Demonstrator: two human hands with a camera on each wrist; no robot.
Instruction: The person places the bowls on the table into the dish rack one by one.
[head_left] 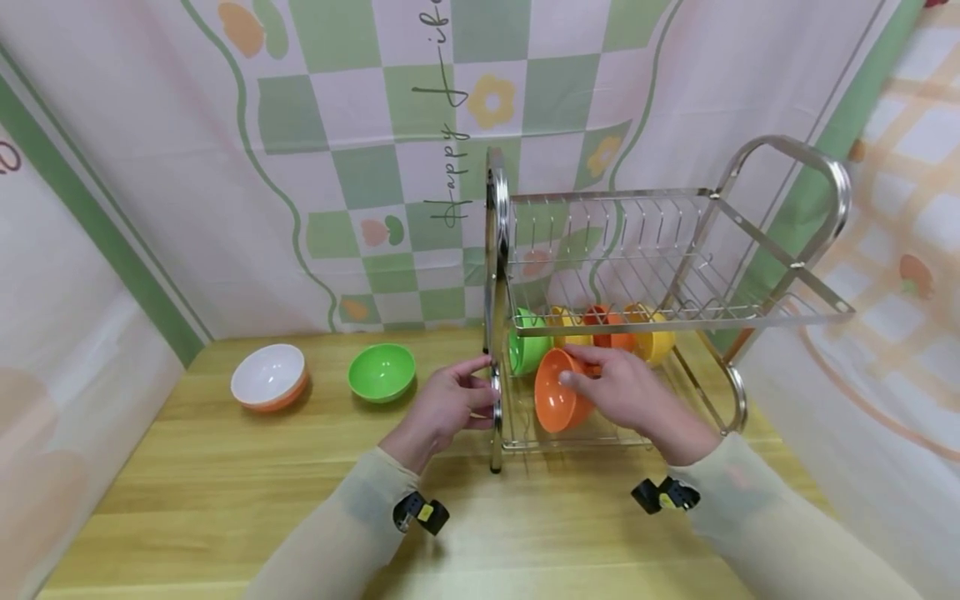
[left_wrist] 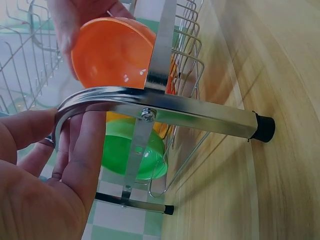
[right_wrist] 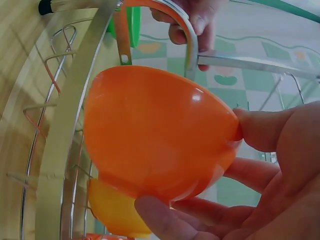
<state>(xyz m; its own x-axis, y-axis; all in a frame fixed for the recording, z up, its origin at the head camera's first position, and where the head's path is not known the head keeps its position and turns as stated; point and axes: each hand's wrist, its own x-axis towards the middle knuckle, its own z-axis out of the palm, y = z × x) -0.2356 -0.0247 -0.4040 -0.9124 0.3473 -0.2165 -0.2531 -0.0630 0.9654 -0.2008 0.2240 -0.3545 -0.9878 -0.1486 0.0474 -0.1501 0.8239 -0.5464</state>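
Head view gives me, from far off, a big cloth (head_left: 360, 108) with green and white squares behind a smooth worktop (head_left: 225, 517) that looks like wood. On it stands a shiny metal rack (head_left: 675, 326) with stiff bars and thin wires. The left hand (head_left: 453, 404) is wrapped round the rack's near left post. The right hand (head_left: 626, 387) pinches the front orange bowl (head_left: 555, 392) by its edge, thumb inside, fingers outside. That bowl is in the low part of the rack, tipped over with its mouth to the left. I can't tell if it touches the wires. It looks like hard, thin plastic, so I guess it is light, stiff and not easy to break, but the shiny round outside could slip. The edge seems the best place to hold. Behind it is a row of tipped bowls: back green bowl (head_left: 529, 346), then yellow, orange and yellow. Off to the left, a white-and-orange bowl (head_left: 268, 373) and a lone green bowl (head_left: 382, 372) sit mouth up. Smallest is the rack's black foot cap (left_wrist: 265, 129), maybe rubber.
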